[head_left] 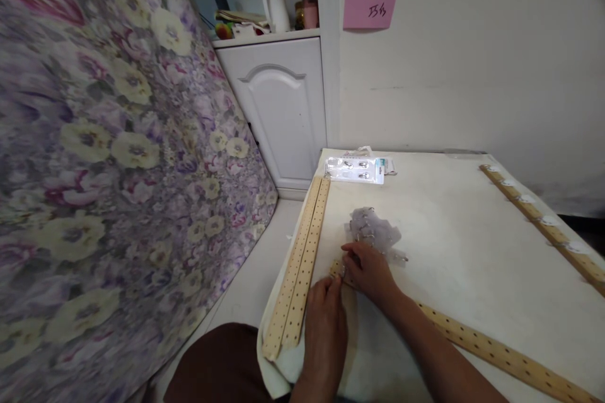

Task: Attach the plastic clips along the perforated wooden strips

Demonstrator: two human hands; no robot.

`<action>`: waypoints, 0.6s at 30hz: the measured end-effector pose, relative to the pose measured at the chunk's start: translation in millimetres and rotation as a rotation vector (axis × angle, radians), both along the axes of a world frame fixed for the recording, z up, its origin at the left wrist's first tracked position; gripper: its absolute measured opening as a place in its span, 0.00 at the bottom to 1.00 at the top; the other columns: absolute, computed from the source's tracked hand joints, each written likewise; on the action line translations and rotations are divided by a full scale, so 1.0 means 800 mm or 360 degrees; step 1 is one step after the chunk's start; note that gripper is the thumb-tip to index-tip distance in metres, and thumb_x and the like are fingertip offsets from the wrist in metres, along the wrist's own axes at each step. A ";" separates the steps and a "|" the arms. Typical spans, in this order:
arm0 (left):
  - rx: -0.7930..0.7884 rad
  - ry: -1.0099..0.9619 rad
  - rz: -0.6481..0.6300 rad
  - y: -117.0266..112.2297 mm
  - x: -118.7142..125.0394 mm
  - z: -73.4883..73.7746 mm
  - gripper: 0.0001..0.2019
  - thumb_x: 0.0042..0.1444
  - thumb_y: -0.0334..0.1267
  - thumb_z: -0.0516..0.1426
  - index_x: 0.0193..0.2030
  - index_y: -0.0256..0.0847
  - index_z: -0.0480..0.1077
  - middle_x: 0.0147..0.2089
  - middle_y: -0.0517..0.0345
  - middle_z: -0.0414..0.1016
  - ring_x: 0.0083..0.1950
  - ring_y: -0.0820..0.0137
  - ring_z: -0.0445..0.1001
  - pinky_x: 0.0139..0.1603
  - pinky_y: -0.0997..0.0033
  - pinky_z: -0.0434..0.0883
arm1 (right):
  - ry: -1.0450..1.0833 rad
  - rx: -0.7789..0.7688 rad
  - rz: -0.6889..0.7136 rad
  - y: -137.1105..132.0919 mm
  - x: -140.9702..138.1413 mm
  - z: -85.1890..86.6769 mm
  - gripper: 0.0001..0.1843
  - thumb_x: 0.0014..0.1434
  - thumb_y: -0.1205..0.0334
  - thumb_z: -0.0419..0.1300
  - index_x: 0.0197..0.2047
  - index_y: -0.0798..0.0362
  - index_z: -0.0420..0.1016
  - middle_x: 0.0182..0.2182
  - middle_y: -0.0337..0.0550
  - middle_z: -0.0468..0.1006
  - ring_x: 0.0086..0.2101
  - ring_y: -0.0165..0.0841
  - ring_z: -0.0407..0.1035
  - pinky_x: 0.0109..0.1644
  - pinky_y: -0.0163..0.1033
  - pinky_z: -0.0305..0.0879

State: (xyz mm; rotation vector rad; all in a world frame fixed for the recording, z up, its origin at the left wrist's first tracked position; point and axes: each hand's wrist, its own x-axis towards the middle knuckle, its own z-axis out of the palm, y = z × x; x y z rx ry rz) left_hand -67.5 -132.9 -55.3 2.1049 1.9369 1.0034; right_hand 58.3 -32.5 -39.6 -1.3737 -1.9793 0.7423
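A long wooden strip with rows of small holes lies slantwise across the white table. Both my hands meet at its near left end. My right hand pinches something small against the strip's end; I cannot make out what. My left hand rests beside it with fingers curled onto the same end. Just beyond my right hand lies a crumpled clear plastic bag with small metal pieces.
Two more perforated strips lie side by side along the table's left edge. Another strip with white discs runs along the right edge. A clear blister pack sits at the back. A floral mattress leans at left, a white cabinet behind.
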 end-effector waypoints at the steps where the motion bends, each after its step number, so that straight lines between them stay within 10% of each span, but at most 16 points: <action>1: -0.0012 0.0002 0.0002 0.000 0.000 0.000 0.22 0.55 0.24 0.48 0.56 0.39 0.65 0.49 0.46 0.68 0.51 0.61 0.68 0.52 0.54 0.70 | -0.0010 0.0004 0.0006 -0.001 0.001 0.001 0.14 0.56 0.63 0.54 0.44 0.53 0.74 0.37 0.44 0.77 0.37 0.36 0.70 0.43 0.40 0.65; 18: -0.0007 0.0001 0.0026 -0.001 0.001 0.002 0.20 0.57 0.27 0.49 0.56 0.39 0.65 0.50 0.45 0.69 0.51 0.60 0.69 0.52 0.53 0.70 | -0.0055 -0.0036 0.0025 -0.005 0.004 0.004 0.15 0.52 0.63 0.58 0.44 0.51 0.73 0.39 0.43 0.75 0.37 0.35 0.69 0.42 0.39 0.64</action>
